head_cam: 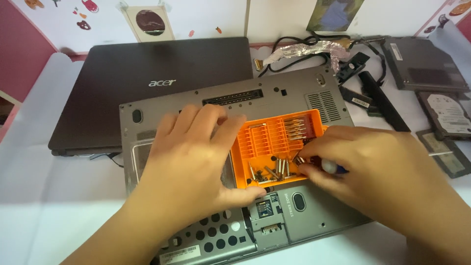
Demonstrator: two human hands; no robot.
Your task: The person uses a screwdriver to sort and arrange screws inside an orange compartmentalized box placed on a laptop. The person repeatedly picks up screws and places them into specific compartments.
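Observation:
My left hand (189, 162) lies flat, fingers spread, on the grey underside of an upturned laptop (274, 98), touching the left edge of an orange bit tray (267, 142) that rests on it. The tray holds several loose metal screwdriver bits (272, 169) and a row of bits (297, 128) in slots. My right hand (373, 167) is curled over the tray's right side, gripping a small screwdriver with a red and blue handle (326, 166). Its tip is hidden among the loose bits.
A closed dark laptop (147, 78) lies behind, at left. To the right are a hard drive (446, 115), a grey optical drive (422, 64), a black bar-shaped part (380, 95), cables and foil-wrapped ribbon (314, 49). A white sheet covers the table (59, 196).

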